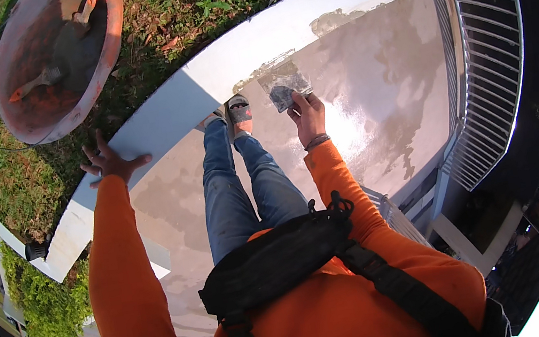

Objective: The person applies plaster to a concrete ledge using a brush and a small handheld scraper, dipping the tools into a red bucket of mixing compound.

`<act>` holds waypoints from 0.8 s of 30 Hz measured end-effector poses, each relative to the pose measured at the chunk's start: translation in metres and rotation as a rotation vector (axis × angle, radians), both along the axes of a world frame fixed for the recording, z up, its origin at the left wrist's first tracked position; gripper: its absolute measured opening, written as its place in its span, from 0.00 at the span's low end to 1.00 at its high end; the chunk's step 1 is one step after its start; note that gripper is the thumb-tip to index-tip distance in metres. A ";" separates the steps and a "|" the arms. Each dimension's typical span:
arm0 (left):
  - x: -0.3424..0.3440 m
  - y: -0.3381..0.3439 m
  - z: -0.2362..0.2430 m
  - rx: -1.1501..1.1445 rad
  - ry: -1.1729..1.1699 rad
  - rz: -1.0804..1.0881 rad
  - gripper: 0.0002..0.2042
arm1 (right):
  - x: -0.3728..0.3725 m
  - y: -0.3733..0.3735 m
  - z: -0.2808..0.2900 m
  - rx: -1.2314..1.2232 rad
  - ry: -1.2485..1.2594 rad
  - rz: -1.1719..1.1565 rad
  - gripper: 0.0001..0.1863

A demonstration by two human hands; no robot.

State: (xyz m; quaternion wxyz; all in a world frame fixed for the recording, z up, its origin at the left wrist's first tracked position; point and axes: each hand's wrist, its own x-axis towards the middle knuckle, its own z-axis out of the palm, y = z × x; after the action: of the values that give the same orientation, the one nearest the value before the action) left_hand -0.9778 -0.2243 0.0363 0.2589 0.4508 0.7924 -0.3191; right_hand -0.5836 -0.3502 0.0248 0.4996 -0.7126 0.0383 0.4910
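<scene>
My right hand [308,118] has its fingers closed on the edge of a flat, squarish grey piece smeared with paste, perhaps a scraper blade [285,87]. The piece lies close to the front face of a low white wall [199,81], where rough grey patches run along the edge. My left hand [111,164] rests on the wall's white top, fingers spread, with nothing in it. Just beyond that hand, a round reddish tub [115,59] stands on the planted bed. Inside it lie two orange-handled tools, one tool [34,86] near the left side.
Grass and low plants [215,1] fill the bed behind the wall. My feet stand at the wall's base on a wet, patchy grey floor [369,82]. A white metal railing [493,69] rises at the right. A green bush [50,295] grows at the left.
</scene>
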 end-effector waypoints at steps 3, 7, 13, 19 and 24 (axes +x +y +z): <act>0.003 0.001 0.004 -0.007 -0.009 -0.002 0.71 | 0.000 -0.005 0.014 0.014 -0.028 -0.053 0.06; 0.004 0.004 0.004 -0.015 0.007 0.001 0.70 | 0.006 0.016 0.015 0.130 -0.041 -0.038 0.05; 0.001 0.001 0.001 -0.011 0.006 0.011 0.71 | -0.011 0.002 0.010 0.014 -0.094 0.031 0.06; 0.002 0.002 0.006 0.011 -0.030 0.013 0.70 | 0.007 -0.025 -0.020 0.247 0.329 -0.053 0.07; 0.001 0.002 0.000 0.007 -0.016 0.014 0.70 | 0.023 0.021 -0.046 0.380 0.522 0.076 0.09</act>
State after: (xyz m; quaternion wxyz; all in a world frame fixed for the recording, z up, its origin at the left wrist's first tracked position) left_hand -0.9766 -0.2224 0.0363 0.2659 0.4487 0.7945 -0.3109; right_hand -0.5610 -0.3288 -0.0215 0.5783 -0.4574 0.0461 0.6739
